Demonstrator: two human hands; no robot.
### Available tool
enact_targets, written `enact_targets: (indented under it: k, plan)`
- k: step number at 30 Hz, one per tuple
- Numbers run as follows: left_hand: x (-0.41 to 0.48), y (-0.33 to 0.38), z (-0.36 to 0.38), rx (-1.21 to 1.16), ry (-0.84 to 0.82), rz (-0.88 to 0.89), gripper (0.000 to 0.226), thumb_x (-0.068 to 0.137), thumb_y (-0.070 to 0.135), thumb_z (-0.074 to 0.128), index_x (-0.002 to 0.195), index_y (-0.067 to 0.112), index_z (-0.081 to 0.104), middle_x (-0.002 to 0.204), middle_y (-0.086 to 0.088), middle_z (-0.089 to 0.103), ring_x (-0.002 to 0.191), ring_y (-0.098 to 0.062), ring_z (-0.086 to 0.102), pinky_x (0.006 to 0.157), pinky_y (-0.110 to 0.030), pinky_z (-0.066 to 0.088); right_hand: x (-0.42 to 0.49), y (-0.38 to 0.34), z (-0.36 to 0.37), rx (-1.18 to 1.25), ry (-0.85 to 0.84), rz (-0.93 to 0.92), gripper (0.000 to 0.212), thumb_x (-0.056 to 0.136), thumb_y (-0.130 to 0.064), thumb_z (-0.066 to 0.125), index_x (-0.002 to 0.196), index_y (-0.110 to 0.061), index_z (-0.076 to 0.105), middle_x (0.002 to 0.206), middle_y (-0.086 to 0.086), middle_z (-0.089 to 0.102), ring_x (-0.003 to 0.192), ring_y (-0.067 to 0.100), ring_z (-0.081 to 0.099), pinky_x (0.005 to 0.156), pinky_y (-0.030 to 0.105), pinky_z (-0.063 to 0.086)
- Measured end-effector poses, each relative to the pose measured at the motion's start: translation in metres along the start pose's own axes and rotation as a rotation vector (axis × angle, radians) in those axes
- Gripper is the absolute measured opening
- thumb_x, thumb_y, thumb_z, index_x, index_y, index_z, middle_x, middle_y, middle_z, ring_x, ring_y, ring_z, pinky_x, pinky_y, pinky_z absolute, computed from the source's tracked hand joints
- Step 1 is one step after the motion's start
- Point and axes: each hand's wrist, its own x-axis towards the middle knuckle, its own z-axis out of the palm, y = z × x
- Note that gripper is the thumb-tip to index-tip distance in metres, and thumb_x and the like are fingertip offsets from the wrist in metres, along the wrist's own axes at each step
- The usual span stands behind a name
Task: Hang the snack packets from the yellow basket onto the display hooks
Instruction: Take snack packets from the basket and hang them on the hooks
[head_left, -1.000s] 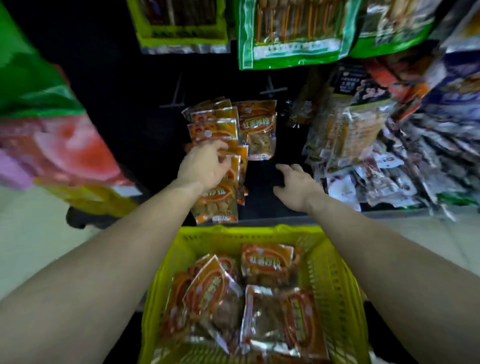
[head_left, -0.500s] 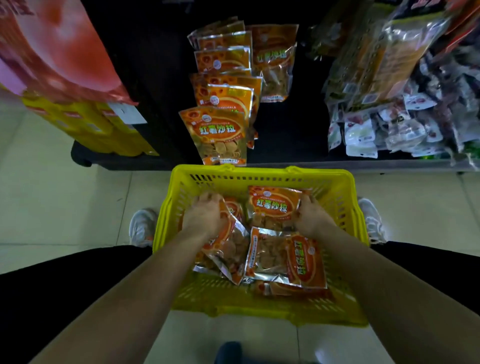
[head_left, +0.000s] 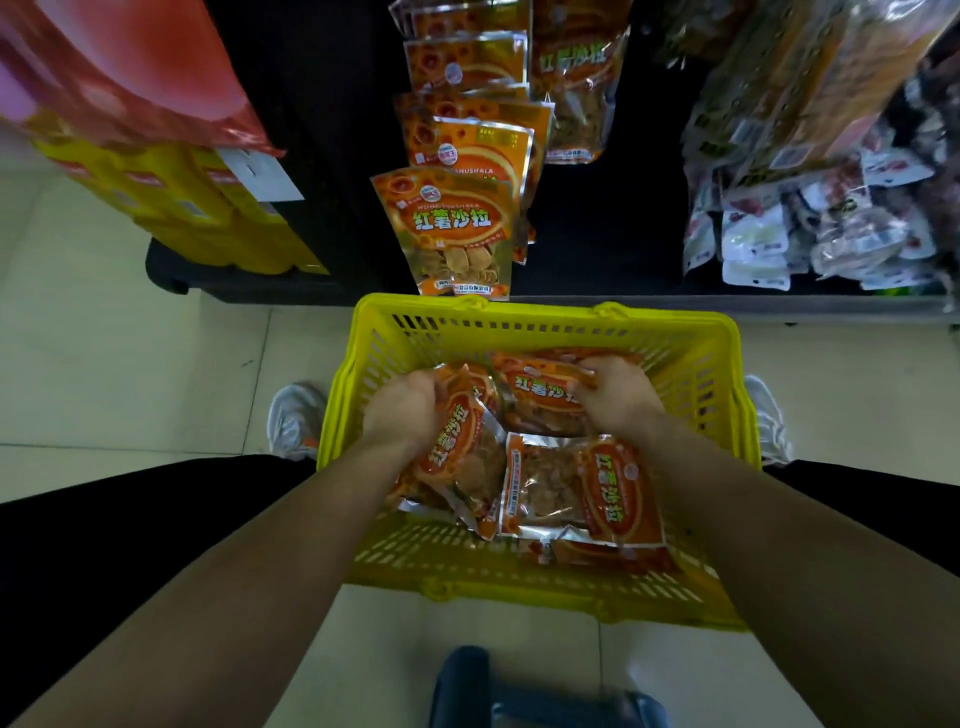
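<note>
In the basket (head_left: 519, 322), the left hand (head_left: 400, 410) curls round one packet (head_left: 457, 457) and the right hand (head_left: 618, 400) pinches a far packet (head_left: 540, 400). They seem light, slippery and fragile; better hold the top seam

The basket (head_left: 691, 364) sits on the floor (head_left: 130, 364) with snack packets (head_left: 582, 488) in it; hanging packets (head_left: 452, 228) are just behind it.

Yellow slotted basket (head_left: 691, 364) on the floor, orange foil snack packets overlapping inside: near packet (head_left: 582, 488) flat by the near edge, far packet (head_left: 535, 405) toward the far edge, left packet (head_left: 462, 457) tilted up, and hung packets (head_left: 452, 228) stacked above the far rim.
</note>
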Motion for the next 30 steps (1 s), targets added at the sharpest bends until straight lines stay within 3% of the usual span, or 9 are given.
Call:
enact_targets:
  k: [4, 7, 9, 11, 14, 17, 24, 27, 30]
  plan:
    - [-0.016, 0.007, -0.026, -0.116, -0.015, 0.073, 0.021, 0.086, 0.020, 0.071, 0.090, 0.034, 0.056, 0.095, -0.001, 0.066, 0.085, -0.022, 0.065, 0.070, -0.031, 0.051, -0.022, -0.016, -0.042, -0.066, 0.026, -0.068, 0.045, 0.094, -0.040, 0.062, 0.133, -0.018, 0.060, 0.129, 0.009, 0.064, 0.117, 0.028, 0.060, 0.095, 0.033, 0.046]
    - [-0.030, 0.014, -0.056, -0.135, 0.026, 0.163, 0.032, 0.085, 0.019, 0.071, 0.109, 0.030, 0.053, 0.091, -0.002, 0.067, 0.083, -0.025, 0.065, 0.068, -0.033, 0.050, -0.047, -0.038, -0.085, -0.114, 0.030, -0.159, 0.045, 0.094, -0.037, 0.064, 0.134, -0.017, 0.059, 0.133, 0.009, 0.061, 0.121, 0.029, 0.057, 0.094, 0.032, 0.044]
    - [-0.041, 0.020, -0.080, -0.157, 0.069, 0.194, 0.035, 0.088, 0.022, 0.069, 0.120, 0.026, 0.055, 0.091, -0.001, 0.068, 0.082, -0.023, 0.064, 0.068, -0.032, 0.050, -0.068, -0.055, -0.117, -0.119, 0.029, -0.235, 0.032, 0.093, -0.034, 0.065, 0.121, -0.019, 0.067, 0.121, 0.007, 0.067, 0.113, 0.028, 0.062, 0.089, 0.034, 0.048]
    - [-0.053, 0.028, -0.108, -0.156, 0.114, 0.219, 0.027, 0.089, 0.024, 0.068, 0.115, 0.026, 0.064, 0.094, 0.001, 0.070, 0.081, -0.017, 0.063, 0.068, -0.027, 0.048, -0.089, -0.070, -0.148, -0.166, 0.000, -0.300, 0.009, 0.093, -0.033, 0.066, 0.091, -0.025, 0.070, 0.094, -0.001, 0.072, 0.091, 0.020, 0.068, 0.072, 0.033, 0.050]
    - [-0.073, 0.039, -0.153, -0.228, 0.149, 0.303, 0.008, 0.090, 0.028, 0.069, 0.096, 0.031, 0.072, 0.094, 0.010, 0.069, 0.086, -0.009, 0.063, 0.073, -0.025, 0.047, -0.118, -0.091, -0.181, -0.242, -0.019, -0.381, 0.027, 0.090, -0.031, 0.069, 0.066, -0.027, 0.059, 0.068, -0.011, 0.062, 0.068, 0.003, 0.060, 0.057, 0.026, 0.038]
    - [-0.096, 0.048, -0.191, -0.349, 0.155, 0.368, 0.005, 0.092, 0.031, 0.068, 0.093, 0.033, 0.073, 0.094, 0.015, 0.070, 0.087, -0.003, 0.064, 0.076, -0.023, 0.047, -0.141, -0.100, -0.198, -0.294, 0.018, -0.448, 0.035, 0.088, -0.031, 0.072, 0.059, -0.029, 0.053, 0.058, -0.013, 0.057, 0.060, -0.003, 0.055, 0.053, 0.024, 0.033]
    - [-0.117, 0.065, -0.218, -0.714, 0.068, 0.405, 0.014, 0.094, 0.025, 0.066, 0.081, 0.026, 0.071, 0.082, 0.011, 0.075, 0.084, 0.000, 0.068, 0.074, -0.021, 0.049, -0.142, -0.105, -0.191, -0.083, 0.076, -0.465, 0.017, 0.084, -0.036, 0.077, 0.075, -0.028, 0.065, 0.075, -0.011, 0.069, 0.069, 0.002, 0.065, 0.058, 0.025, 0.046]
    - [-0.112, 0.072, -0.215, -0.720, 0.067, 0.411, 0.018, 0.095, 0.027, 0.064, 0.078, 0.029, 0.069, 0.082, 0.010, 0.074, 0.076, -0.002, 0.068, 0.065, -0.013, 0.048, -0.128, -0.107, -0.186, 0.049, 0.100, -0.461, 0.008, 0.084, -0.036, 0.077, 0.085, -0.035, 0.069, 0.086, -0.013, 0.073, 0.076, 0.000, 0.068, 0.063, 0.024, 0.052]
    - [-0.105, 0.082, -0.212, -0.713, 0.051, 0.427, 0.018, 0.095, 0.033, 0.063, 0.079, 0.037, 0.068, 0.081, 0.015, 0.072, 0.072, 0.001, 0.067, 0.061, -0.009, 0.047, -0.115, -0.105, -0.184, 0.122, 0.160, -0.466, 0.012, 0.083, -0.035, 0.078, 0.084, -0.033, 0.066, 0.083, -0.017, 0.071, 0.073, -0.008, 0.066, 0.056, 0.013, 0.047]
